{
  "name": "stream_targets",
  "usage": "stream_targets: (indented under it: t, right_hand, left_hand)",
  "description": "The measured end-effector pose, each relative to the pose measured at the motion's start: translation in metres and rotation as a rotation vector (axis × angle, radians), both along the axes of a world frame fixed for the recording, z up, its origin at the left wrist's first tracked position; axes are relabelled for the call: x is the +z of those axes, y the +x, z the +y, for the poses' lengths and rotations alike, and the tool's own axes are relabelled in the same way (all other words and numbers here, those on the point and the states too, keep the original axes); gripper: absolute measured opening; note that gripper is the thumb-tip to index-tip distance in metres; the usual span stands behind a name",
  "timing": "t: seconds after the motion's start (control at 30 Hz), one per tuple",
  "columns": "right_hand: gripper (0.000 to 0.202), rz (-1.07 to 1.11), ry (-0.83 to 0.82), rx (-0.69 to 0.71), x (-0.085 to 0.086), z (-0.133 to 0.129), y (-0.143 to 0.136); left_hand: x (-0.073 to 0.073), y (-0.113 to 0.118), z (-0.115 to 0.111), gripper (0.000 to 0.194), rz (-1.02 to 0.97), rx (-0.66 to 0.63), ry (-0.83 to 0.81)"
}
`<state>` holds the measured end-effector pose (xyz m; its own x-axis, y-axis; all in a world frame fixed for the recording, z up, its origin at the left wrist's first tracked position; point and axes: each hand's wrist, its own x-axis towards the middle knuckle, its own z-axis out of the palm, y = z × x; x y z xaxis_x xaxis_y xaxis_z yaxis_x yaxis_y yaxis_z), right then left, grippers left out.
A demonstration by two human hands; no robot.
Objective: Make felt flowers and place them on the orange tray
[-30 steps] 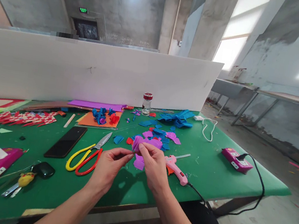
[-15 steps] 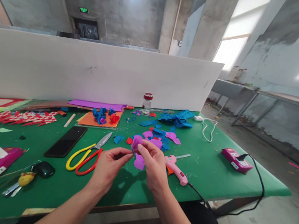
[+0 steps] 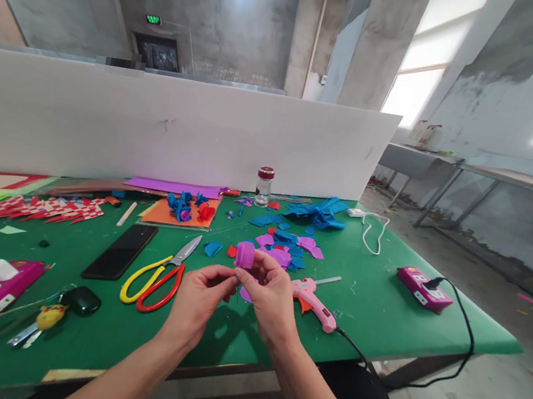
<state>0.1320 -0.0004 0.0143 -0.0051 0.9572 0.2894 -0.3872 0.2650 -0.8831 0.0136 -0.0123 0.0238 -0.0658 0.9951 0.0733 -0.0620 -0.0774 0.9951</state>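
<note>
A curled purple paper piece (image 3: pixel 245 255) stands up at the fingertips of both hands, above the green table (image 3: pixel 358 322). My left hand (image 3: pixel 203 297) is closed in a pinch at the lower end of this piece. Thumb and fingers of my right hand (image 3: pixel 271 295) are pressed together around its base, touching the left fingertips. What exactly lies between the fingertips is hidden. Purple petals (image 3: pixel 278 256) and blue paper scraps lie just behind the hands. A pink glue gun (image 3: pixel 315 304) rests right of my right hand.
Scissors (image 3: pixel 159 282) and a black phone (image 3: pixel 120 252) lie to the left. Paper flowers (image 3: pixel 184 207) sit on orange paper. Behind are a red-lidded jar (image 3: pixel 264 187) and a white board (image 3: pixel 176 131). Purple power strips (image 3: pixel 423 290) lie at both sides, with a cable hanging off the right edge.
The purple piece has turned and shows its curled side more plainly. My right thumb has moved down from it to the left fingertips. The view has shifted slightly.
</note>
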Motion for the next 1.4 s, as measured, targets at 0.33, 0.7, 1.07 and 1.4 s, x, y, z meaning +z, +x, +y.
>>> stream_targets:
  t: [0.33, 0.7, 1.07, 1.4]
  right_hand:
    - [0.038, 0.106, -0.122, 0.074, 0.011, -0.004, 0.009]
    - [0.046, 0.152, -0.246, 0.218, 0.019, -0.012, 0.005]
    - [0.047, 0.148, -0.28, 0.239, 0.016, -0.01, 0.006]
    - [0.044, 0.145, -0.267, 0.235, 0.013, -0.01, 0.005]
  left_hand:
    - [0.01, -0.03, 0.019, 0.026, 0.032, -0.069, 0.049]
    - [0.01, -0.036, 0.019, 0.02, -0.051, -0.301, 0.028]
    - [0.008, -0.027, 0.017, 0.019, -0.125, -0.203, 0.028]
    - [0.006, -0.026, 0.017, 0.019, -0.157, -0.187, 0.002]
